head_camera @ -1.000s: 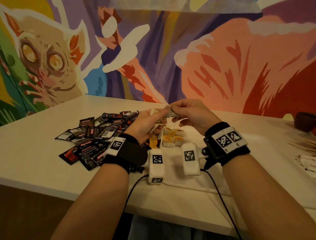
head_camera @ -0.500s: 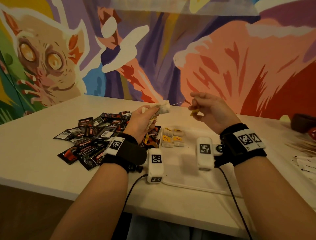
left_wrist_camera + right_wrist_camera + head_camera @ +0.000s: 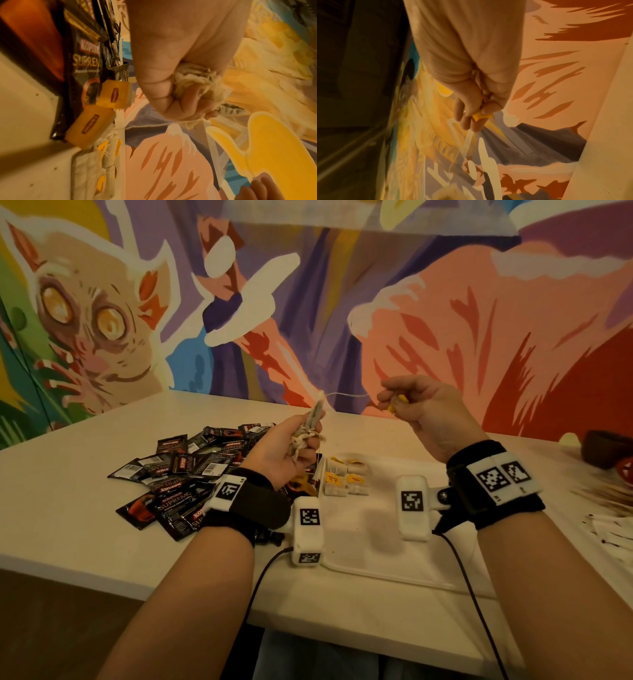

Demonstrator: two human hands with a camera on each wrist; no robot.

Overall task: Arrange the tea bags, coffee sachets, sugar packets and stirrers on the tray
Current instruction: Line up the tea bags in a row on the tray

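My left hand (image 3: 301, 440) grips a bunch of white tea bags (image 3: 313, 422) above the table; in the left wrist view the tea bags (image 3: 197, 79) bulge out of the fist. My right hand (image 3: 394, 402) pinches a yellow tea bag tag (image 3: 399, 399), also visible as a tag (image 3: 481, 116) between thumb and fingers. A thin string (image 3: 346, 394) runs taut between the two hands. Several tea bags with yellow tags (image 3: 346, 479) lie in rows at the far left of the white tray (image 3: 376, 542). Black coffee sachets (image 3: 191, 470) lie piled left of the tray.
Wooden stirrers (image 3: 606, 494) and white packets (image 3: 613, 529) lie at the table's right edge. A dark bowl (image 3: 606, 448) stands at the far right. Two loose yellow tags (image 3: 102, 108) hang near the sachets. A painted wall rises behind the table.
My hands, together a second ago, have drawn apart: the right hand moved right with the tag and the string is pulled out straight from the bunch in my left hand.
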